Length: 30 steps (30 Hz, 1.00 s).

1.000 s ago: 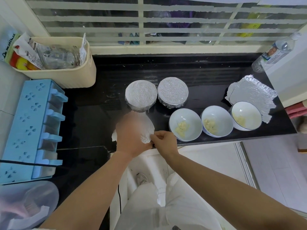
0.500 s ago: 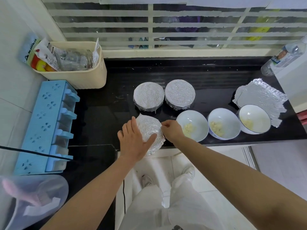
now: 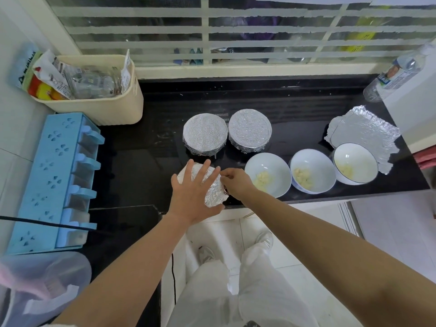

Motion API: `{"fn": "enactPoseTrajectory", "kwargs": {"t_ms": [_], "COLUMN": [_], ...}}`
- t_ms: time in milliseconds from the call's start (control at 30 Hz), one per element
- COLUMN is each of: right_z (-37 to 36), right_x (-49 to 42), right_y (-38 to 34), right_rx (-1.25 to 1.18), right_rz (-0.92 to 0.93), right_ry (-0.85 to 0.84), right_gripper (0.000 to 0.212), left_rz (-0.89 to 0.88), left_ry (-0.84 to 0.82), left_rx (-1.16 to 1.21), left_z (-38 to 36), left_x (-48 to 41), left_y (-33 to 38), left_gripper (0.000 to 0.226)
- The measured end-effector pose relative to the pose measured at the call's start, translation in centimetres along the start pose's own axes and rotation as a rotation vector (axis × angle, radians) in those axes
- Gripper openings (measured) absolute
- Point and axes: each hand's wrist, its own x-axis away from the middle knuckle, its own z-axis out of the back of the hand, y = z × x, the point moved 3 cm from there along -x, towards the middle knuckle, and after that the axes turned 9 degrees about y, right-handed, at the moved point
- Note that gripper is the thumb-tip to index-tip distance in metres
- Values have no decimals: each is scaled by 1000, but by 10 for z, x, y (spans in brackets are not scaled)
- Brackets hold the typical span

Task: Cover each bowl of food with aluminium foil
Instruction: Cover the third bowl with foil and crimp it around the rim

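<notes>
Two foil-covered bowls (image 3: 204, 136) (image 3: 249, 130) stand side by side on the black counter (image 3: 146, 161). In front of them a third bowl under crinkled foil (image 3: 213, 187) sits near the counter's front edge. My left hand (image 3: 192, 192) lies flat on its top with fingers spread. My right hand (image 3: 234, 182) pinches the foil at the bowl's right rim. To the right stand three uncovered white bowls (image 3: 267, 173) (image 3: 312, 173) (image 3: 355, 164) with pale food inside. Loose foil sheets (image 3: 364, 132) lie behind the rightmost bowl.
A cream basket (image 3: 113, 100) of packets stands at the back left. A blue holder rack (image 3: 52, 180) lies along the left side. A water bottle (image 3: 394, 74) leans at the back right. A black cable (image 3: 35, 221) crosses the lower left.
My left hand has shifted from covering the whole foil to lying flat on its left part. My right hand moved up along the bowl's right rim, and the foil sits tighter around the bowl.
</notes>
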Motion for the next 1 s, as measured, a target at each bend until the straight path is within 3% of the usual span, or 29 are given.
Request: {"fn": "enactPoseTrajectory", "kwargs": {"t_ms": [267,433,500,700,1000], "right_z": [-1,-3,-4,2,2], "right_x": [9,34,42,35,33], "right_y": [4,17,24,26,15], "right_rx": [-88,-13,34,60,269], "right_rz": [24,100,128,132,169], "right_ry": [-96,58,109,170,189], "right_gripper": [40,51,47,7,7], "left_rz": [36,31,27,17,30], "left_ry": [31,41,49,61,51], "left_rx": [-29,-32,-26,-22,-41], "left_z": [1,0,-1,0,1], "left_x": [1,1,1,2,2], "left_y": [2,1,1,2,2], "left_gripper": [95,96,96,94,94]}}
